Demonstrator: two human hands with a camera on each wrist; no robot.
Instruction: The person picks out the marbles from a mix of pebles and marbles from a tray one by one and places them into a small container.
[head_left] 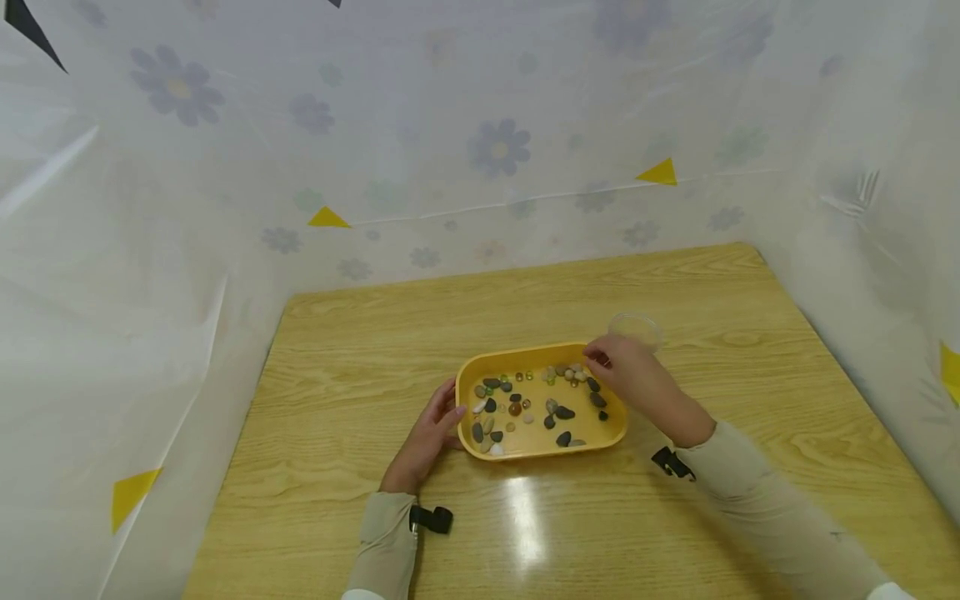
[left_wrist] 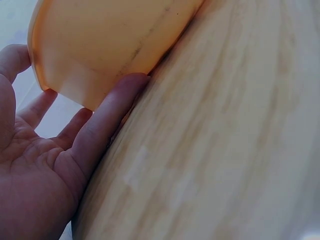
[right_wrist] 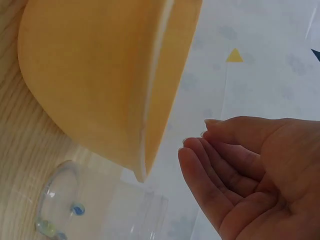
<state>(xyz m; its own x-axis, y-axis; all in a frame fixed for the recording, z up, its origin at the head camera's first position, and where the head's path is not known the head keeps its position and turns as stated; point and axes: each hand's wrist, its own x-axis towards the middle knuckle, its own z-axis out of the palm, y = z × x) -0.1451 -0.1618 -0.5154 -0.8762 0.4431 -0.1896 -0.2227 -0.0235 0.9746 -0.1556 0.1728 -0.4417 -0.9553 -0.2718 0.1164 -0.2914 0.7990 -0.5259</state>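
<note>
A yellow plastic tub stands mid-table with several dark and pale pebbles and small glass beads spread over its floor. At its left end, my left hand holds the tub, thumb at the rim and fingers against the outer wall. The left wrist view shows one finger low along the tub's side, by the tabletop. My right hand hovers by the far right corner of the rim. Its fingers bend toward the thumb with a gap between, and nothing shows there in the right wrist view.
Just behind my right hand stands a clear plastic cup; in the right wrist view it has several blue and yellow-green marbles at its bottom. The wood-grain table meets pale flowered sheeting at the back and sides.
</note>
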